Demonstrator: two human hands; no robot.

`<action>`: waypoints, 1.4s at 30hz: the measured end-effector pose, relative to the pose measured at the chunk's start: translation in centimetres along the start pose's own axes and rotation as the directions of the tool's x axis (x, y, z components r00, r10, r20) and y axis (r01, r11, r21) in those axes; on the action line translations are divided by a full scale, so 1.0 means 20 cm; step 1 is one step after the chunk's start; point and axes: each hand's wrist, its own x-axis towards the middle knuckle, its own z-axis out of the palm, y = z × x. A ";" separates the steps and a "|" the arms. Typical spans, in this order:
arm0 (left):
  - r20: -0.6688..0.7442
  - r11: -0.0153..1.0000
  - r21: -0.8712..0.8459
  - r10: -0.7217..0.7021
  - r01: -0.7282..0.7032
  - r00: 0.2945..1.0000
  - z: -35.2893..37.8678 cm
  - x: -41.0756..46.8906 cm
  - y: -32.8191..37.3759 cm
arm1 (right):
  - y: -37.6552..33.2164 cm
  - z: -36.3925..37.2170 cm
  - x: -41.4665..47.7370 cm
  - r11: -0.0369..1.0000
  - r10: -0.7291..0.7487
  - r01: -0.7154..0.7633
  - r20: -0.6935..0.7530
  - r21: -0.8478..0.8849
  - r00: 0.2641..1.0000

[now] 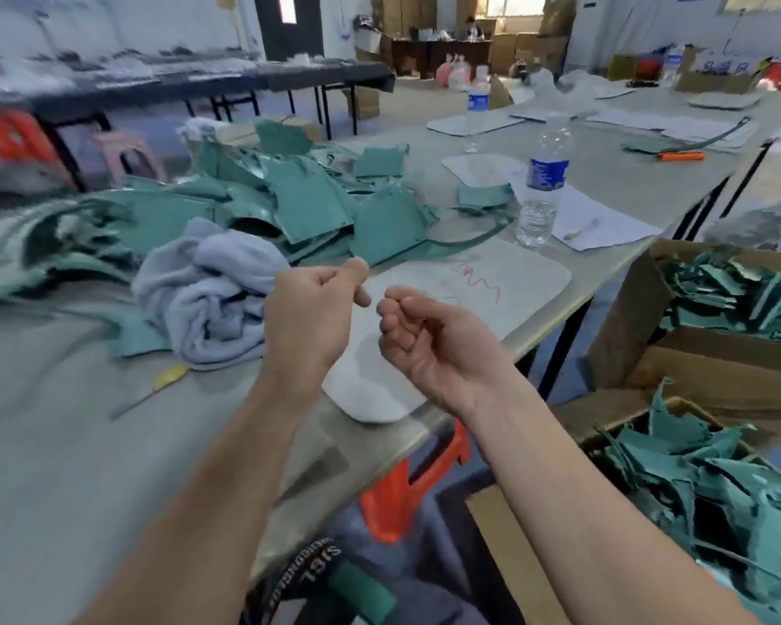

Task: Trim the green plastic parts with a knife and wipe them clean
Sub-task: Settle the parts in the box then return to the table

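Left hand (310, 315), right hand (431, 349): contents indiscernible.

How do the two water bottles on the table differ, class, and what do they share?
The nearer bottle stands by the white paper, close to the green parts; the farther bottle stands further back among pale mats. The nearer bottle's cap shows clearly; the farther bottle's top is blurred. Both are upright, clear, with blue labels.
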 end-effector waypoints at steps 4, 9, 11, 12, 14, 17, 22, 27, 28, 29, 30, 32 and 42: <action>-0.209 0.989 0.039 -0.130 0.141 0.969 -0.39 0.12 -0.18 | 0.23 0.28 0.30 0.986 0.146 -0.136 0.116 -0.094 0.982; -0.329 0.999 -0.031 -0.044 0.035 0.943 -0.84 0.21 -0.50 | 0.50 0.54 0.63 0.887 0.230 -0.146 0.145 -0.438 0.962; -0.466 0.991 0.068 -0.070 0.115 0.882 -1.03 0.22 -0.64 | 0.58 0.63 0.76 0.812 0.219 -0.111 0.124 -0.572 0.968; -0.525 0.980 0.107 -0.089 0.170 0.846 -1.12 0.22 -0.72 | 0.61 0.67 0.82 0.781 0.205 -0.085 0.125 -0.619 0.971; -0.609 0.973 0.057 -0.144 0.224 0.780 -1.26 0.23 -0.83 | 0.70 0.77 0.93 0.728 0.163 -0.009 0.160 -0.686 0.974; -0.678 0.951 -0.243 -0.308 0.192 0.667 -1.33 0.28 -0.94 | 0.85 0.91 1.12 0.474 0.076 0.203 0.270 -0.857 0.960; -0.561 0.894 -0.411 -0.401 0.176 0.724 -1.30 0.41 -0.99 | 1.12 1.03 1.38 -0.439 0.281 0.468 0.378 -0.767 0.882; -0.581 0.901 -0.363 -0.418 0.238 0.699 -1.31 0.41 -1.02 | 1.22 1.02 1.42 -0.579 0.298 0.490 0.390 -0.652 0.871; -0.582 0.899 -0.368 -0.422 0.237 0.695 -1.32 0.41 -1.02 | 1.20 1.06 1.43 -0.540 0.290 0.495 0.402 -0.681 0.868; -0.573 0.899 -0.368 -0.420 0.237 0.704 -1.32 0.42 -1.02 | 1.17 1.11 1.42 -0.464 0.265 0.501 0.425 -0.730 0.865; -0.558 0.905 -0.353 -0.408 0.238 0.723 -1.31 0.42 -1.02 | 1.12 1.17 1.42 -0.343 0.233 0.508 0.452 -0.790 0.861; -0.540 0.919 -0.327 -0.374 0.222 0.754 -1.29 0.41 -1.00 | 1.03 1.29 1.38 0.046 0.180 0.489 0.489 -0.871 0.854; -0.175 0.553 -0.825 -0.449 0.118 0.876 -1.30 0.33 -0.88 | 0.96 1.12 1.19 0.901 0.312 -0.194 0.267 -0.388 0.912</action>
